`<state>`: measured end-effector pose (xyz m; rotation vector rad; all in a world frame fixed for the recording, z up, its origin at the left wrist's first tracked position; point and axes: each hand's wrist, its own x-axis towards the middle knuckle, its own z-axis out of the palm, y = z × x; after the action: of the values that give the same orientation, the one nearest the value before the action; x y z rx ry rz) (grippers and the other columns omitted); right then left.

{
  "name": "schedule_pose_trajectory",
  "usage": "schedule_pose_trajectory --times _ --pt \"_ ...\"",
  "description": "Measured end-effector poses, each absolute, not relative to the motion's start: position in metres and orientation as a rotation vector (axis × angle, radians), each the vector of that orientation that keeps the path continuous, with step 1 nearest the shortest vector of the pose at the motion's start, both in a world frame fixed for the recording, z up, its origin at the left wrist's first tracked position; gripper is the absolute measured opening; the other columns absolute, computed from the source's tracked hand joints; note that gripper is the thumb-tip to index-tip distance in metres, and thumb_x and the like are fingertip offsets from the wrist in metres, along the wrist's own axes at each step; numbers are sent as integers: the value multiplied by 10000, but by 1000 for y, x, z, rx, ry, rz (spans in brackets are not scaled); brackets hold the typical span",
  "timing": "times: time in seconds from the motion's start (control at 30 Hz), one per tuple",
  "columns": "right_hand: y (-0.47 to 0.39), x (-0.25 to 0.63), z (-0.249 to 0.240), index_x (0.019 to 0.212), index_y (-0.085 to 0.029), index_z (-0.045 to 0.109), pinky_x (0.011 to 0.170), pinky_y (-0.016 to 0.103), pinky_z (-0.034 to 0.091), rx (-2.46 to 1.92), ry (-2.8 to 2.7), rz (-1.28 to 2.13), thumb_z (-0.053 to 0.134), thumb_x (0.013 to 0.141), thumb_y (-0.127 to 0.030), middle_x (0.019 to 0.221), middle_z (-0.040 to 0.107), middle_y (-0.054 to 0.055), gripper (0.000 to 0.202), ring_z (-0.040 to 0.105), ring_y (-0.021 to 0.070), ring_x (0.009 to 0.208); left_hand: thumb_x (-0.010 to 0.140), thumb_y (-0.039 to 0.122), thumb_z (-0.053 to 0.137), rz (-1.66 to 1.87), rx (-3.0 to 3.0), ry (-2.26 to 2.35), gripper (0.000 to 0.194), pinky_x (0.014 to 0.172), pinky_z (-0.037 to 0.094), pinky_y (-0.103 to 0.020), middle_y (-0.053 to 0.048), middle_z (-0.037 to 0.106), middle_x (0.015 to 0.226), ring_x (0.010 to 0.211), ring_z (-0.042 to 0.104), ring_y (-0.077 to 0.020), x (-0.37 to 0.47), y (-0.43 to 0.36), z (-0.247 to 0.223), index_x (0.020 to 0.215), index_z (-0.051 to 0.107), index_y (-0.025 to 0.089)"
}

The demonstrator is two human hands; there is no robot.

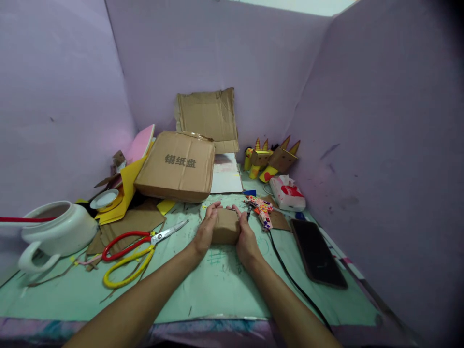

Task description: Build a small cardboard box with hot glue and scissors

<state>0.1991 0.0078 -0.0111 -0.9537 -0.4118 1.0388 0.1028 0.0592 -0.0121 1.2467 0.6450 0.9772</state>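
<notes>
Between my two hands, over the middle of the green table cover, is a small brown cardboard box point(225, 226). My left hand point(206, 229) presses on its left side with the fingers along the wall. On the opposite side my right hand point(247, 238) grips it in the same way. The box's far side is hidden from me. Left of my hands lie open scissors point(154, 239) with one red and one yellow handle. A glue gun point(261, 209) wrapped in patterned covering, with a black cord, rests just to the right.
A large cardboard box point(177, 166) leans at the back left, before a cardboard sheet point(208, 113). A white mug point(68, 229) stands far left. At right are a phone point(318, 251), a tissue pack point(288, 192) and cardboard animal figures point(277, 162). Lilac walls enclose the table.
</notes>
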Motion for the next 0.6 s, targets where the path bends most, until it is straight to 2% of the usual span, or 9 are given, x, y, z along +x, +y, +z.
schedule_pose_trajectory --times 0.17,0.37,0.5,0.6 --pt "8 200 -7 1192 -220 597 897 356 465 -929 -410 1035 575 616 -741 1186 642 63 778 615 246 1035 855 554 434 986 1176 633 482 985 374 -337 -62 579 1195 1114 537 -231 104 62 -17 1212 494 236" --pt "5 209 -3 1072 -213 640 966 402 413 -897 -412 955 546 624 -756 1212 627 70 710 552 257 1147 817 609 460 1058 1104 640 561 935 406 -341 -82 576 1196 1094 546 -232 100 62 -9 1213 487 212" --pt "-2 220 1 1000 -217 654 1035 389 333 -868 -446 860 537 644 -741 1121 673 69 644 552 225 1152 776 591 534 1147 1094 658 548 895 408 -317 -76 584 1133 1072 536 -221 96 58 0 1165 513 205" --pt "-8 228 3 978 -214 657 1018 380 346 -865 -464 787 558 638 -728 1062 690 63 624 582 217 1097 765 574 552 1213 1085 694 500 863 402 -301 -61 581 1077 1028 532 -203 93 56 2 1109 538 211"
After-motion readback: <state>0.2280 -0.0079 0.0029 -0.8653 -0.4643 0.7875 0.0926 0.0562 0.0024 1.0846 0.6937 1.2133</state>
